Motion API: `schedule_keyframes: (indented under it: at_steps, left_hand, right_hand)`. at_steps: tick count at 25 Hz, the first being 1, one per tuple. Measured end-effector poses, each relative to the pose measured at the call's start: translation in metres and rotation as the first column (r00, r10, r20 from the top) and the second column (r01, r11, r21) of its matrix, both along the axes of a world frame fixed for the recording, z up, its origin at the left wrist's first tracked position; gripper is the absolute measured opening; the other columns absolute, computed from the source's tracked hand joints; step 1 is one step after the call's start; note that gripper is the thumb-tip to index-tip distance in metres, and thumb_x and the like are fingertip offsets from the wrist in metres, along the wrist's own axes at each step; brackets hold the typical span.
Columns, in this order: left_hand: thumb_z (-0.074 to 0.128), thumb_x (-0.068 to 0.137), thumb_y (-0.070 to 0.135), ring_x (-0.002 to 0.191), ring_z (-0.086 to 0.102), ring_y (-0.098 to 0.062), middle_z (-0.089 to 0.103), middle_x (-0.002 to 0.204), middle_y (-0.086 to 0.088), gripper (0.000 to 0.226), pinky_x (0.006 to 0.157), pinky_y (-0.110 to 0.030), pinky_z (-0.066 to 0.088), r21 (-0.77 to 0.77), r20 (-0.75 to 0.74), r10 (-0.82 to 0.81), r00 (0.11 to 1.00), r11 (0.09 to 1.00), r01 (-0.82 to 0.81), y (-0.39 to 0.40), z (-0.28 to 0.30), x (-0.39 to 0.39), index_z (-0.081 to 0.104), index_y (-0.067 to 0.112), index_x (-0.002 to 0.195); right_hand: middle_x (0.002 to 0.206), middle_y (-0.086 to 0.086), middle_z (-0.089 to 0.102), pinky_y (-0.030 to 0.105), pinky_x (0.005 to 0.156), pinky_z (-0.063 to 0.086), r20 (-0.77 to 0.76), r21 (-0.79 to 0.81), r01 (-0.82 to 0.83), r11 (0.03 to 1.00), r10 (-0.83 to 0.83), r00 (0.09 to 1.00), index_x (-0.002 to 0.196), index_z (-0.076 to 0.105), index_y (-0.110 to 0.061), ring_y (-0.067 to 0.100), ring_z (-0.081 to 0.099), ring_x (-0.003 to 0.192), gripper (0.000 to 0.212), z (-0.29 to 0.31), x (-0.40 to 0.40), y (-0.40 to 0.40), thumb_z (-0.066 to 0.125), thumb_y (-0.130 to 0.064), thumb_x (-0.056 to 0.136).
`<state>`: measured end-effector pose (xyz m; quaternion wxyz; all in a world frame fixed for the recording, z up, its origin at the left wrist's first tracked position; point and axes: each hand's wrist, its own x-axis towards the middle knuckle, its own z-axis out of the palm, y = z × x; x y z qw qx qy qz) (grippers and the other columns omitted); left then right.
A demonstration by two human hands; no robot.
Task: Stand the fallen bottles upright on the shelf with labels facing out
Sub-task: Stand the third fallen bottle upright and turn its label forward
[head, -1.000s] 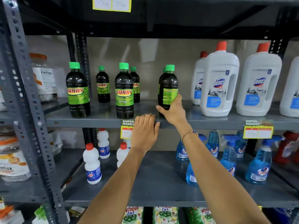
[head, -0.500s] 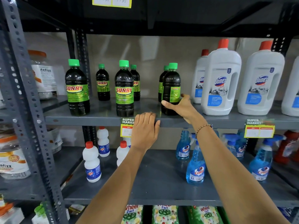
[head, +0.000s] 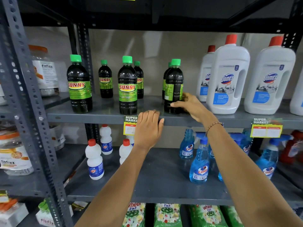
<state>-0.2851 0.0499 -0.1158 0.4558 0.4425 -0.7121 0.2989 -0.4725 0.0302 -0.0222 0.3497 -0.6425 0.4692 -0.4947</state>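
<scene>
Bottles in rows on the shelf [head: 101, 114], my hands at its front edge.

On my view, three bottles stand along the front edge: the left bottle [head: 79, 84], the middle bottle [head: 127, 86] and the right bottle [head: 173, 86], each with another behind it. My right hand [head: 191, 106] wraps the right bottle low on its right side; my left hand [head: 148, 128] rests on the front edge between the middle and right bottles. Jugs [head: 227, 79] stand further right.

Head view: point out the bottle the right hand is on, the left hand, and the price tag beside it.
Dark bottle [head: 173, 89], head view, mid body at label.
Left hand [head: 148, 128], head view, back of hand.
Price tag [head: 130, 126], head view, visible left part.
</scene>
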Motion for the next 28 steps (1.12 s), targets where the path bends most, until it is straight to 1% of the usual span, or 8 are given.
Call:
schedule_keyframes:
  at_steps: [3,6,10,12,16,21,24,28]
  left_hand:
    - [0.044,0.097,0.029,0.094,0.057,-0.027,0.065,0.105,-0.010,0.031,0.089,-0.037,0.038,-0.015,0.003,0.003,1.000,1.000,-0.003,0.0002,-0.0014,-0.0004,0.061,0.006,0.107]
    - [0.042,0.098,0.030,0.094,0.056,-0.026,0.064,0.106,-0.009,0.032,0.089,-0.036,0.038,-0.001,-0.001,-0.003,1.000,1.000,0.003,-0.0001,-0.0006,0.0001,0.061,0.006,0.108]
    - [0.040,0.099,0.032,0.095,0.057,-0.025,0.064,0.107,-0.008,0.033,0.090,-0.036,0.039,0.023,-0.011,-0.004,1.000,1.000,0.004,0.0003,-0.0006,-0.0001,0.060,0.008,0.109]
    - [0.040,0.099,0.032,0.095,0.057,-0.025,0.064,0.107,-0.008,0.033,0.090,-0.036,0.039,0.022,-0.002,0.003,1.000,1.000,-0.003,0.0007,-0.0003,-0.0001,0.060,0.007,0.109]
    - [0.041,0.099,0.032,0.096,0.057,-0.025,0.065,0.107,-0.008,0.034,0.091,-0.036,0.040,0.035,-0.003,0.013,1.000,0.999,-0.013,0.0015,0.0003,0.0000,0.060,0.008,0.110]
    - [0.038,0.099,0.033,0.096,0.057,-0.024,0.065,0.107,-0.008,0.036,0.091,-0.035,0.038,0.036,0.004,0.021,1.000,0.999,-0.021,0.0025,0.0011,0.0001,0.061,0.008,0.110]
    - [0.038,0.098,0.033,0.096,0.058,-0.025,0.065,0.107,-0.008,0.036,0.092,-0.035,0.036,0.023,-0.006,0.017,1.000,1.000,-0.017,0.0026,-0.0002,-0.0004,0.061,0.008,0.110]
    - [0.038,0.098,0.033,0.095,0.058,-0.024,0.065,0.105,-0.008,0.035,0.092,-0.034,0.034,0.002,-0.005,0.011,1.000,1.000,-0.011,0.0011,-0.0005,-0.0005,0.061,0.008,0.109]
  right_hand:
    - [0.127,0.009,0.060,0.044,0.109,0.039,0.029,-0.003,0.016,1.000,-0.016,0.999,0.134,0.039,-0.013,0.023,0.056,0.118,0.080,-0.0005,0.0029,0.0003,0.080,-0.014,0.066]
    - [0.128,0.009,0.060,0.044,0.109,0.038,0.032,0.006,0.010,1.000,-0.010,0.999,0.136,0.040,-0.011,0.024,0.056,0.119,0.081,-0.0004,0.0019,-0.0018,0.080,-0.014,0.066]
    - [0.125,0.001,0.057,0.029,0.094,0.046,-0.009,-0.052,0.086,0.995,-0.086,0.996,0.134,0.034,-0.012,0.014,0.057,0.111,0.090,-0.0033,0.0055,0.0025,0.088,-0.027,0.063]
    - [0.124,0.000,0.053,0.028,0.093,0.044,-0.057,-0.087,0.129,0.988,-0.134,0.989,0.135,0.027,-0.015,0.014,0.054,0.110,0.096,-0.0035,0.0072,0.0025,0.087,-0.031,0.063]
    - [0.124,0.004,0.050,0.023,0.086,0.042,-0.084,-0.055,0.111,0.992,-0.115,0.990,0.138,0.021,-0.012,0.018,0.052,0.114,0.090,-0.0019,0.0067,-0.0007,0.081,-0.015,0.069]
    - [0.119,-0.003,0.045,0.024,0.087,0.038,-0.144,-0.081,0.138,0.987,-0.148,0.978,0.138,0.018,-0.012,0.012,0.048,0.107,0.100,-0.0022,0.0103,-0.0012,0.085,-0.024,0.066]
    - [0.115,-0.003,0.048,0.016,0.075,0.040,-0.112,-0.047,0.117,0.992,-0.121,0.986,0.138,0.018,-0.011,0.009,0.052,0.102,0.093,-0.0015,0.0079,-0.0026,0.081,-0.014,0.069]
    - [0.105,-0.013,0.046,0.013,0.069,0.038,-0.175,-0.066,0.111,0.992,-0.121,0.977,0.132,0.018,-0.018,-0.001,0.048,0.093,0.093,-0.0030,0.0106,-0.0006,0.085,-0.021,0.067]
